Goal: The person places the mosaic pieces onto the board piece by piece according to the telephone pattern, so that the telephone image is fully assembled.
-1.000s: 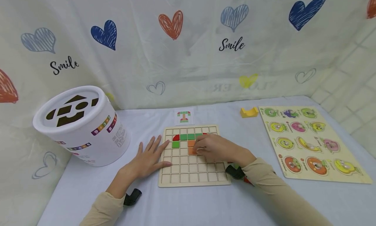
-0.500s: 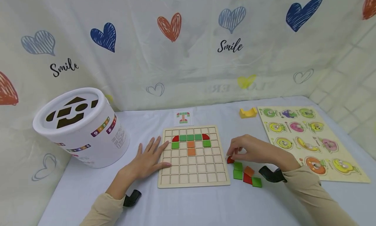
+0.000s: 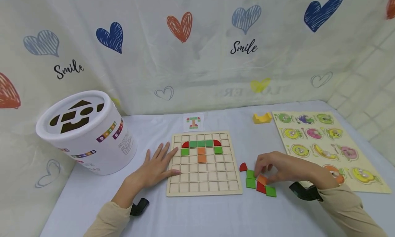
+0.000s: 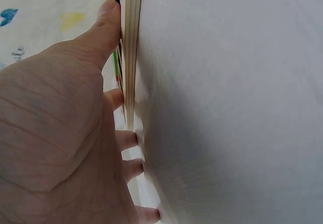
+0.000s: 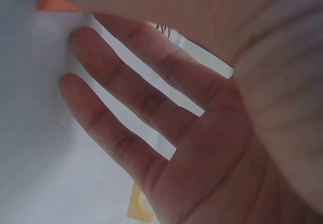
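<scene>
My left hand [image 3: 157,166] lies with fingers spread on the left edge of a wooden grid board [image 3: 203,187]; in the left wrist view its thumb [image 4: 108,19] rests over the board's edge [image 4: 132,47]. On the board, green tiles [image 3: 201,143], red quarter-round tiles [image 3: 217,142] and orange square tiles [image 3: 202,158] form a T-like pattern. Right of the board, my right hand [image 3: 282,165] pinches a loose orange square tile [image 3: 262,179] between thumb and forefinger. In the right wrist view the thumb overlaps that orange tile [image 5: 53,2], and the other fingers are apart from it.
Around the orange tile lie green square tiles [image 3: 251,183], a red tile [image 3: 261,187] and a red quarter-round tile [image 3: 243,167]. A pattern card [image 3: 193,127] lies behind the board. Also on the table are a white bucket [image 3: 92,148], a yellow block [image 3: 262,118] and a fruit puzzle board [image 3: 324,168].
My right hand has gone from the board to the loose tiles, past the red quarter-round tile, to the orange one. A green tile now shows at the board's right. The left hand stayed.
</scene>
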Motion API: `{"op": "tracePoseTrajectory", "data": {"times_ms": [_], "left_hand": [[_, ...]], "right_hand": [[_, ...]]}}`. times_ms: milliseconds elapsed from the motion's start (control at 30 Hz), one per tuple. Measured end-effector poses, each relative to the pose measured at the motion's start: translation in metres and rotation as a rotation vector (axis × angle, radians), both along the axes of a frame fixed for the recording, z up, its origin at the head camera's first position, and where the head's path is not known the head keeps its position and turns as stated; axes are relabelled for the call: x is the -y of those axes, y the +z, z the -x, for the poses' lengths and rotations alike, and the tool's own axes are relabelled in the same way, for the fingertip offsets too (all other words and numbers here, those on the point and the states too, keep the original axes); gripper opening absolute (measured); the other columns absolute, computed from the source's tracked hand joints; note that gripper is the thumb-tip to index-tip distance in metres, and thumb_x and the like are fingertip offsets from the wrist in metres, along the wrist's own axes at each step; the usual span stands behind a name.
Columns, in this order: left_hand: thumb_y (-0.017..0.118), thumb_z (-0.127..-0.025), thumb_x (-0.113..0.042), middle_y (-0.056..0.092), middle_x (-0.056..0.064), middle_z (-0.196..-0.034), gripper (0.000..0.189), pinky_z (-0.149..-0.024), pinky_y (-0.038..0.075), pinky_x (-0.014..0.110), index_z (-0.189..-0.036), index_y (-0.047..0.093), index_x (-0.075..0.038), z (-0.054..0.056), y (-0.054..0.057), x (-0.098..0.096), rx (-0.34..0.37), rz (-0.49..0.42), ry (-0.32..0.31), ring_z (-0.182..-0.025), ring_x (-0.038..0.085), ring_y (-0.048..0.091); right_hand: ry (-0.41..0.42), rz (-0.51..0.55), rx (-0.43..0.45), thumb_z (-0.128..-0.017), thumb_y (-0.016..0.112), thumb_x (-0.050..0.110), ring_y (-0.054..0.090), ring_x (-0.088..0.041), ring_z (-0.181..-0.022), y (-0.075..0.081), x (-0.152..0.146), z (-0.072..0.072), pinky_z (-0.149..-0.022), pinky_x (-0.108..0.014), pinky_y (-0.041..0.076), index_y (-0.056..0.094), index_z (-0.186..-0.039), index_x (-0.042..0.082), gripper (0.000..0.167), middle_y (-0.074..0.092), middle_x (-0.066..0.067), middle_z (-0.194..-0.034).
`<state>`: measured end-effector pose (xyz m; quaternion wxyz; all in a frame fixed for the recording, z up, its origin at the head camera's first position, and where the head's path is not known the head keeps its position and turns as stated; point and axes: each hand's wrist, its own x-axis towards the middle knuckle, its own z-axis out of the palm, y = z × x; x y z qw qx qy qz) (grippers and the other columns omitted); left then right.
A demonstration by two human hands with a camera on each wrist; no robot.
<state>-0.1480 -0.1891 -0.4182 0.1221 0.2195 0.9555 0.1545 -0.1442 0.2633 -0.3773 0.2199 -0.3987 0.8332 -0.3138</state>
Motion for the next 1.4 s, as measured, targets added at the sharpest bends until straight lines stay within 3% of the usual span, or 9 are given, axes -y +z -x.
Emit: {"op": "tracePoseTrajectory", "data": {"times_ms": [600, 1133, 1267, 1400], "left_hand": [[0.058, -0.1, -0.063, 0.009, 0.023, -0.174, 0.09, -0.115, -0.002, 0.079, -0.168, 0.024, -0.013, -0.001, 0.002, -0.001, 0.004, -0.014, -0.001, -0.159, 0.046, 0.001], [0.058, -0.101, -0.062, 0.01, 0.022, -0.173, 0.089, -0.115, -0.002, 0.079, -0.168, 0.025, -0.014, 0.001, 0.001, -0.002, 0.004, -0.007, 0.001, -0.16, 0.045, 0.002], [0.058, -0.1, -0.062, 0.011, 0.022, -0.173, 0.089, -0.116, -0.002, 0.079, -0.167, 0.025, -0.014, 0.001, 0.001, -0.002, 0.005, -0.006, 0.004, -0.16, 0.045, 0.002], [0.058, -0.1, -0.062, 0.011, 0.022, -0.173, 0.089, -0.116, -0.002, 0.079, -0.167, 0.025, -0.014, 0.001, 0.0, -0.001, 0.004, -0.002, 0.003, -0.16, 0.045, 0.002]], "right_hand": [[-0.061, -0.033, -0.004, -0.083, 0.088, 0.009, 0.063, -0.007, -0.087, -0.002, -0.004, 0.003, -0.08, -0.028, 0.057, 0.077, -0.103, 0.019, 0.025, 0.066, 0.013, -0.096], [-0.078, 0.016, 0.077, -0.085, 0.088, 0.013, 0.066, -0.011, -0.083, -0.002, -0.004, 0.006, -0.077, -0.028, 0.059, 0.069, -0.092, 0.017, 0.021, 0.069, 0.009, -0.09], [-0.081, 0.009, 0.028, -0.086, 0.088, 0.015, 0.064, -0.008, -0.082, 0.002, -0.004, 0.009, -0.076, -0.027, 0.058, 0.069, -0.088, 0.019, 0.019, 0.069, 0.012, -0.086], [-0.111, 0.029, -0.081, -0.085, 0.088, 0.012, 0.064, -0.005, -0.082, 0.008, 0.001, 0.014, -0.076, -0.026, 0.059, 0.07, -0.088, 0.02, 0.02, 0.068, 0.014, -0.087]]}}
